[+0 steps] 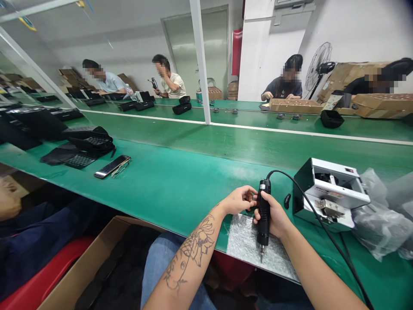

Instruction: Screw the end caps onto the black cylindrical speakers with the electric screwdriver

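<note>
A black electric screwdriver (263, 215) is upright in my right hand (274, 215), its metal bit pointing down over a sheet of bubble wrap (240, 237) at the table edge. My right fingers wrap round its body, and a black cable leaves its top. Just left of the tool is my left hand (240, 199), with curled fingers near the upper body; what they pinch, if anything, is too small to tell. A small black part (287, 201) lies to the right of the screwdriver.
A silver and black machine (335, 189) stands right, beside clear plastic bags (380, 224). The cable crosses in front of it. On the green table (167, 181), a phone (112, 166), glasses (121, 167) and black cases (92, 142) lie left. Several people sit beyond the conveyor; another person's hand shows far left.
</note>
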The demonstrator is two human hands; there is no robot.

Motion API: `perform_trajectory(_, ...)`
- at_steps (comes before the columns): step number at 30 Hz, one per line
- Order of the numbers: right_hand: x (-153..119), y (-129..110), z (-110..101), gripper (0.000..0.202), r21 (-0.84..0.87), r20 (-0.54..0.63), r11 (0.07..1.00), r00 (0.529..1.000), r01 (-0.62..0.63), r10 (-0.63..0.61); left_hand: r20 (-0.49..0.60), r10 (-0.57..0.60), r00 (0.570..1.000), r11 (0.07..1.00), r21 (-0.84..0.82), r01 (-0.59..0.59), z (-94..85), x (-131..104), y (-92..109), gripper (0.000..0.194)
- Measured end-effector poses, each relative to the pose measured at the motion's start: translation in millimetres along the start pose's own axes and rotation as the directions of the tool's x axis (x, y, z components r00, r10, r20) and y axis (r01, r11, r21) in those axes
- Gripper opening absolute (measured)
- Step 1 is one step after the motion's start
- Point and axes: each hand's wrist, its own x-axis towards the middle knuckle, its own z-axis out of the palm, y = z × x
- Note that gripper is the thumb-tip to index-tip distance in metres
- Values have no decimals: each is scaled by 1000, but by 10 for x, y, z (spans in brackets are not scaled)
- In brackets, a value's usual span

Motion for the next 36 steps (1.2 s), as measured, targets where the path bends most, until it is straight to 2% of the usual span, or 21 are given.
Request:
perform_trajectory(8,-10,9,-2,30,-14,68,1000,998,-4,5,-53,9,999,1000,2,-9,40,4,-10,38)
perform_trajectory(23,7,27,-9,34,-5,-5,1000,1000,-26,26,-34,-6,999,999,34,7,35,-18,62,42)
perform_trajectory(28,7,22,-19,35,-2,1,1000,1000,-26,26,-31,-15,999,999,34,16,31,-22,95,42)
perform_trajectory(36,-25,-1,12,30,7,37,1000,999,-27,27,-47,-12,999,999,39,14,42,4,6,41)
